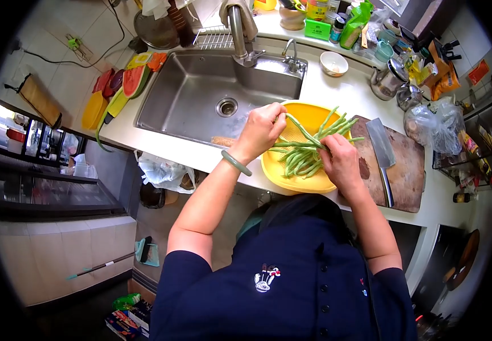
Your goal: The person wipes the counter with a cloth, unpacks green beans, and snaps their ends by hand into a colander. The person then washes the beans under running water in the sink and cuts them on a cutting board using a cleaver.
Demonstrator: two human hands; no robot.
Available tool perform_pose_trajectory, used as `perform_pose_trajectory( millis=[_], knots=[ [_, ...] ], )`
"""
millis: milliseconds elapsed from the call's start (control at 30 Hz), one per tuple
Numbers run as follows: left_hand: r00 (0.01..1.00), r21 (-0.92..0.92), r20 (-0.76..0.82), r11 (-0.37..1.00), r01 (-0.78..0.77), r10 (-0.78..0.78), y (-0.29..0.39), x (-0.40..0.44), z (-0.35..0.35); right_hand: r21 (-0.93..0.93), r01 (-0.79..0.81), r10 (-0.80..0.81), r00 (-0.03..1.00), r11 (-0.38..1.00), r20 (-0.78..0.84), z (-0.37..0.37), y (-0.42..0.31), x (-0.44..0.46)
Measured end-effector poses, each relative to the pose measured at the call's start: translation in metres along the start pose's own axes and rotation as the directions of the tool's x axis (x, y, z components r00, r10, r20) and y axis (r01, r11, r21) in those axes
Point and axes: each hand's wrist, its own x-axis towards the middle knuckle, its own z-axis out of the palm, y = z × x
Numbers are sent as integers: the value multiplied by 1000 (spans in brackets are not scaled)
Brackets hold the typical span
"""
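Note:
A yellow basket [308, 184] stands on the counter, heaped with long green beans [305, 162]. My left hand [264, 128], with a pale green bangle at the wrist, pinches the end of one green bean [298, 124] above the basket's left side. That bean slants down toward my right hand [341, 159], whose fingers are closed on beans at the right of the pile. Beneath those fingers, the exact number held is hidden. To the right, a cleaver [382, 146] lies on a wooden cutting board [408, 182].
Behind the basket is a steel sink [186, 102] with a faucet [237, 34]. A white bowl [334, 63] and a metal kettle [388, 82] stand toward the back right. Watermelon [135, 80] sits at the left. Plastic bags [166, 170] hang below the counter edge.

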Motion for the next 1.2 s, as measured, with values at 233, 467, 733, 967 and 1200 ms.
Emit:
perform_pose_trajectory(
  millis=[233, 467, 733, 967, 1200],
  knots=[
    [783, -962, 186, 51, 268, -593, 6, -9, -25, 73, 13, -10, 999, 997, -41, 13, 9, -10],
    [674, -983, 182, -131, 126, -716, -45, -90, -67, 807, -454, 671, 735, 378, 99, 60, 48, -25],
    [-60, -974, -181, 188, -131, -982, -143, -244, -140, 788, -559, 728, 649, 259, 221, 85, 57, -39],
    [-367, -987, -144, 107, 119, -919, -243, -308, -169, 779, -598, 758, 593, 187, 273, 87, 41, -34],
    [-490, -985, -17, -70, 157, -871, -324, -354, -187, 789, -579, 796, 568, 206, 209, 89, 30, -31]
  ],
)
